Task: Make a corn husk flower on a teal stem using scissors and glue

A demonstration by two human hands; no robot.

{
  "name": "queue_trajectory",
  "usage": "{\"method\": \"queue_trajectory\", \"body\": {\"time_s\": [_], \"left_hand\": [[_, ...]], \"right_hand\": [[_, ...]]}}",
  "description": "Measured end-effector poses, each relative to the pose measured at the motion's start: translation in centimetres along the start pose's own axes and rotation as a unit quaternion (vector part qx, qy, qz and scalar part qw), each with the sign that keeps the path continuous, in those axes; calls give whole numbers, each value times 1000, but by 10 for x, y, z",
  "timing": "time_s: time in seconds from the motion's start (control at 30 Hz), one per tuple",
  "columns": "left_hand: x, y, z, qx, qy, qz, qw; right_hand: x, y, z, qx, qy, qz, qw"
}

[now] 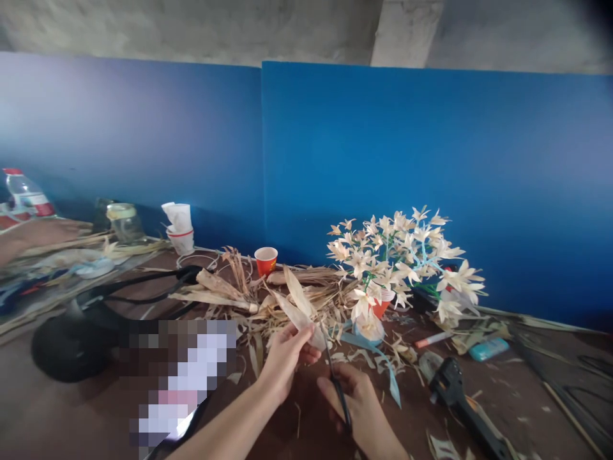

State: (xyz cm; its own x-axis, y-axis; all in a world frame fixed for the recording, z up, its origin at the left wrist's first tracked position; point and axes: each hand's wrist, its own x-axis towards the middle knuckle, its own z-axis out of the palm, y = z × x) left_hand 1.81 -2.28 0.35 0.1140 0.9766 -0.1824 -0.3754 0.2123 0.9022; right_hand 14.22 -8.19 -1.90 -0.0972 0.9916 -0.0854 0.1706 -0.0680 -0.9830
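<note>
My left hand pinches a few pale, dried corn husk pieces, which fan upward from the fingertips. In my right hand is a pair of dark-handled scissors, its blades pointing up beside the lower end of the husk. Whether the blades touch the husk I cannot tell. Just beyond both hands lies a heap of husk strips and scraps. A bunch of cream flowers with green stems stands in a red paper cup to the right.
A black glue gun, a marker and a turquoise packet lie at right. Leftward are a blurred-out phone, black headphones, cups and a jar. Another person's hand reaches in far left. A blue partition stands behind.
</note>
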Motion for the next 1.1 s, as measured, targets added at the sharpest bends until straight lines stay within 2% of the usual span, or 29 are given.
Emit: {"method": "queue_trajectory", "body": {"time_s": [0.17,0.37,0.73,1.1], "left_hand": [[1,1,-1,16,0,18,1000],[0,7,-1,37,2,20,999],[3,9,-5,66,-27,17,997],[5,11,-9,70,-48,-1,996]], "right_hand": [[-1,-1,-1,-10,6,20,1000],[-1,-7,-5,-11,-19,35,999],[0,-5,-16,-1,-58,31,998],[-3,-14,-20,-4,-91,35,995]]}}
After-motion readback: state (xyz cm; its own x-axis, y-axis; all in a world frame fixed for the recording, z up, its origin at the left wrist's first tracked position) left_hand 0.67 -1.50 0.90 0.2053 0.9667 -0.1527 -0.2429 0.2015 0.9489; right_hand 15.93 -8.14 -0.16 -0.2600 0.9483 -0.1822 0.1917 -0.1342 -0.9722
